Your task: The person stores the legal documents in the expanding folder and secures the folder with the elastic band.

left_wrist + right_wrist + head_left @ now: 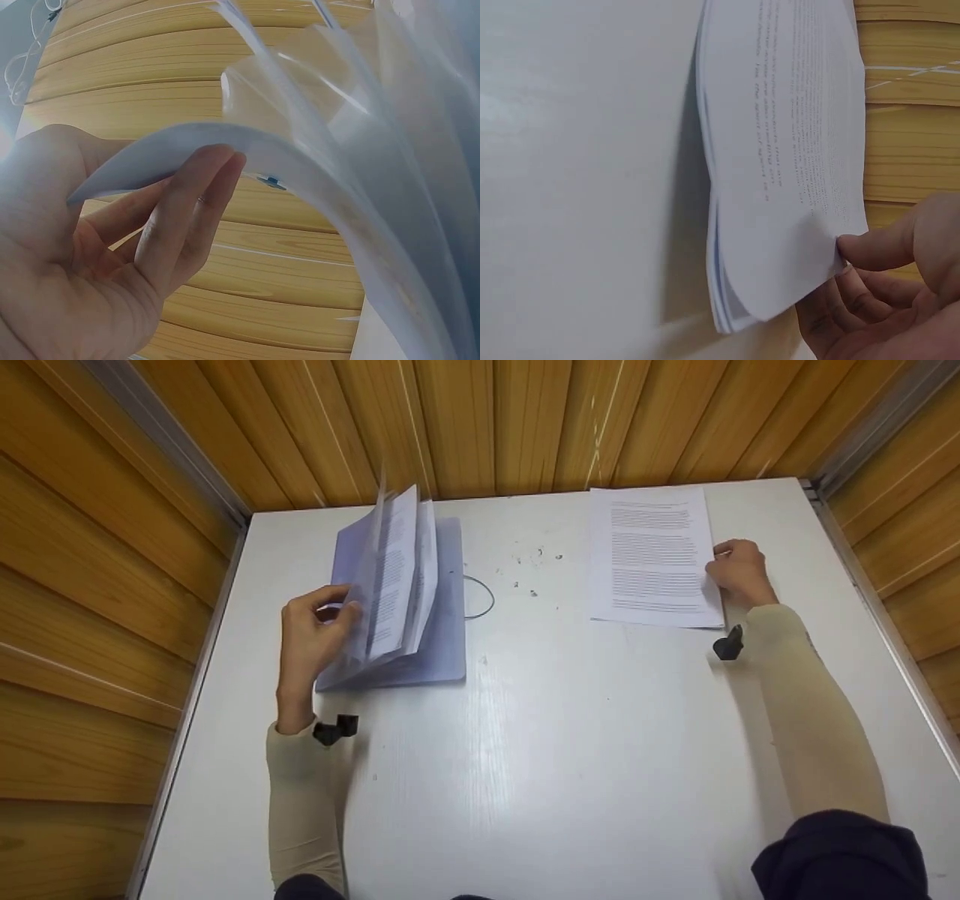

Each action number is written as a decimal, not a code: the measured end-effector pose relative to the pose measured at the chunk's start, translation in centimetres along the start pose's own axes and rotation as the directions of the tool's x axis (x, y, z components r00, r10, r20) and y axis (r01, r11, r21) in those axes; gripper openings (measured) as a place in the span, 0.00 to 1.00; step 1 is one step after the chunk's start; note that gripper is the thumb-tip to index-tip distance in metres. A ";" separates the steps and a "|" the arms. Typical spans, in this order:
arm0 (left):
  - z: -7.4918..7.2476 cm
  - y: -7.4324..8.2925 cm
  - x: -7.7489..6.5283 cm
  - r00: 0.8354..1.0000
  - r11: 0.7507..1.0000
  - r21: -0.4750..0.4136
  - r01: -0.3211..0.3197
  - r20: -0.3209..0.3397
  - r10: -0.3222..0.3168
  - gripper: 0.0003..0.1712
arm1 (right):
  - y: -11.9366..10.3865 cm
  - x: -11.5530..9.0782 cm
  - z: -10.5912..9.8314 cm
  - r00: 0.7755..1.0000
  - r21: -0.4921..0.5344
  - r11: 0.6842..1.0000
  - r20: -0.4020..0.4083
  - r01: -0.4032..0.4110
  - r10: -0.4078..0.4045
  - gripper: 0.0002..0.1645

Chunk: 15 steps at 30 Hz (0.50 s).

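On the left part of the white table, spread open: a blue display folder, with clear sleeves and, inside, printed sheets. Raised and fanned above the flat-lying right-hand side of the folder, with some text visible in the head view. Too closely overlapped to count. Looped out from the right edge, onto the tabletop: a thin dark cord.

Held in the left hand, at the left side of the folder: a bent leaf, gripped narrowly, with fingers against one face and arched in a smooth curve. Cannot tell whether cover or sleeve.

Well apart, on the right at the far side of the table: a loose paper stack, outside the folder, printed face up. Pinched narrowly at the right edge by the right hand, with thumb on top and fingers underneath. Parted into layers along one edge in the right wrist view.

Long axis of the folder: from near to far. Same for the stack, roughly parallel, with a short edge toward the wood-panelled wall and text lines running left to right.
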<state>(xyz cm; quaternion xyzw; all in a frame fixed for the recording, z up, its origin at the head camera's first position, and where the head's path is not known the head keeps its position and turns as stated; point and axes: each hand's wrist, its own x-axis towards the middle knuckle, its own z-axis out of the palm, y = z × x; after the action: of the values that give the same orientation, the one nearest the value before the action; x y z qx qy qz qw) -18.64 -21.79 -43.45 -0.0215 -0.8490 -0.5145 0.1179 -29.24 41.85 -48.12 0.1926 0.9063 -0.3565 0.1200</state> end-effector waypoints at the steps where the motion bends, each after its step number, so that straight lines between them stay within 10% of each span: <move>1: 0.0 0.0 0.0 1.000 1.000 0.003 -0.001 0.000 0.001 0.17 | 0.1 0.0 -0.1 1.000 0.011 1.000 0.005 -0.003 0.003 0.37; 15: 0.0 0.2 0.1 1.000 0.999 0.027 0.018 0.006 -0.018 0.16 | 1.3 -0.7 -1.4 0.973 0.311 0.934 0.199 -0.179 0.120 0.40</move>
<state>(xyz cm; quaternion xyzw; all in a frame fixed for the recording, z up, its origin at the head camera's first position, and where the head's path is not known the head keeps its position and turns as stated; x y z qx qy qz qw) -18.66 -21.69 -43.22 -0.0140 -0.8566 -0.5038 0.1109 -28.10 43.50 -47.69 0.2459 0.8031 -0.5071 0.1933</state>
